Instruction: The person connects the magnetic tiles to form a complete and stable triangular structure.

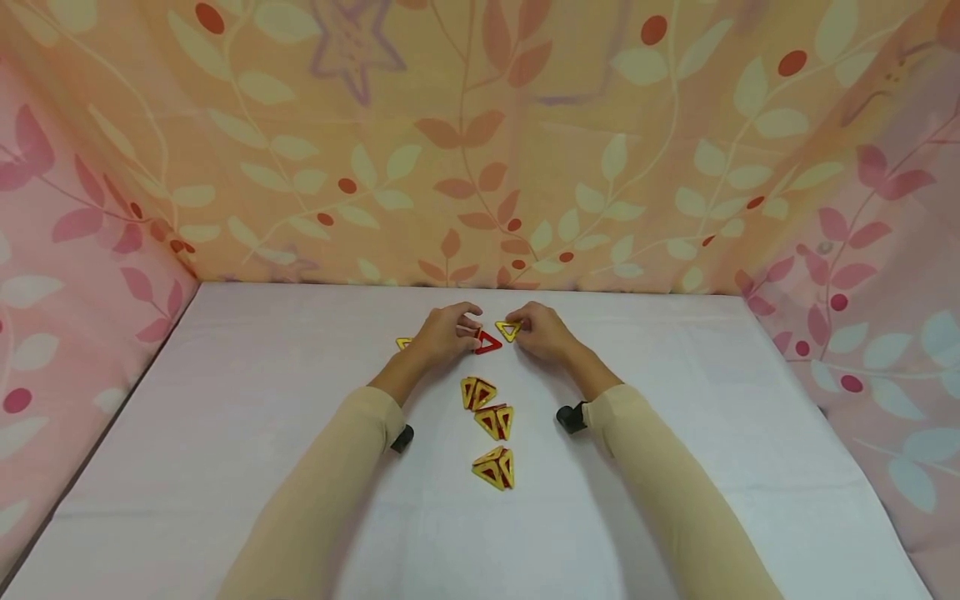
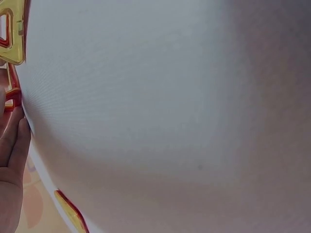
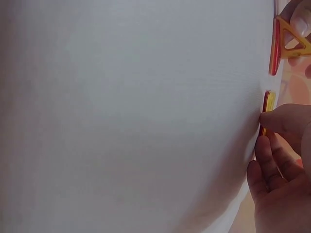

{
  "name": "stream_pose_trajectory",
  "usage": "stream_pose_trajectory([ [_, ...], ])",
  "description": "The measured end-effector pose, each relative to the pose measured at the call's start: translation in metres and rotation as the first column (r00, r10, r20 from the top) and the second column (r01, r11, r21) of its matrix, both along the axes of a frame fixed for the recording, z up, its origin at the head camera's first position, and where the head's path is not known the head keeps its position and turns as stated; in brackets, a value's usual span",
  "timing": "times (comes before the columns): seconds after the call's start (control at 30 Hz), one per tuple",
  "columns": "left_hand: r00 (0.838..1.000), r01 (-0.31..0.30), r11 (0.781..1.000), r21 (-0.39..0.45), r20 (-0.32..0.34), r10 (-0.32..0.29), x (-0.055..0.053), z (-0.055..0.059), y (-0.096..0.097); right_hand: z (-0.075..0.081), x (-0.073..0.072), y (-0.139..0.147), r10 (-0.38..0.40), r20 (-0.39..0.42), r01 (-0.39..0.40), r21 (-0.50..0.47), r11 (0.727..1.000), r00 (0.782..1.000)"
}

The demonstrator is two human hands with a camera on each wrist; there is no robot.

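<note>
My right hand [image 1: 546, 332] pinches a yellow triangular magnetic tile [image 1: 508, 331] between thumb and fingers, low over the table. Just left of it lies a red triangular magnetic tile [image 1: 491, 342], flat on the cloth. My left hand [image 1: 447, 335] curls at the red tile's left side. In the right wrist view its fingers hold an orange-yellow triangular tile [image 3: 286, 54] standing up at the red tile's edge [image 3: 274, 48]. The left wrist view catches only part of the left hand [image 2: 13, 150]. Another yellow tile [image 1: 402, 342] lies left of that hand, partly hidden by it.
Three small triangular pieces built of yellow and red tiles lie toward me: one [image 1: 477, 393], a second [image 1: 495, 422] close by it, and a third [image 1: 494, 468] nearest. White cloth covers the table [image 1: 262, 433]. A leaf-patterned curtain [image 1: 465, 167] hangs behind and at both sides.
</note>
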State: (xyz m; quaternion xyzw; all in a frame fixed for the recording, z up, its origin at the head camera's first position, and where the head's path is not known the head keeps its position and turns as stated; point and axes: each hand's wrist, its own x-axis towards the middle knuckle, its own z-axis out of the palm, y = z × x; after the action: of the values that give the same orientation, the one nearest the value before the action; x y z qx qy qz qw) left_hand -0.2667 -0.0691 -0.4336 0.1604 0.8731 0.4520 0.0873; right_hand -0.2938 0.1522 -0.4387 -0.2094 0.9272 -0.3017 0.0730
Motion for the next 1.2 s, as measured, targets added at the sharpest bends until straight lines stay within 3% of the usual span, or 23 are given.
stream_pose_trajectory([
  [0.37, 1.0, -0.016, 1.0, -0.011, 0.012, 0.016, 0.001, 0.0, 0.001, 0.001, 0.001, -0.008, 0.003, 0.004, -0.003, 0.017, 1.0, 1.0],
  [0.9, 1.0, -0.005, 1.0, -0.015, -0.023, 0.005, 0.003, 0.0, 0.0, 0.001, 0.002, -0.016, 0.054, -0.018, -0.053, 0.047, 0.998, 0.998],
  [1.2, 0.999, 0.002, 1.0, 0.009, -0.034, -0.002, 0.002, -0.002, -0.001, 0.001, 0.003, -0.019, 0.042, -0.022, -0.041, 0.039, 0.998, 0.999],
])
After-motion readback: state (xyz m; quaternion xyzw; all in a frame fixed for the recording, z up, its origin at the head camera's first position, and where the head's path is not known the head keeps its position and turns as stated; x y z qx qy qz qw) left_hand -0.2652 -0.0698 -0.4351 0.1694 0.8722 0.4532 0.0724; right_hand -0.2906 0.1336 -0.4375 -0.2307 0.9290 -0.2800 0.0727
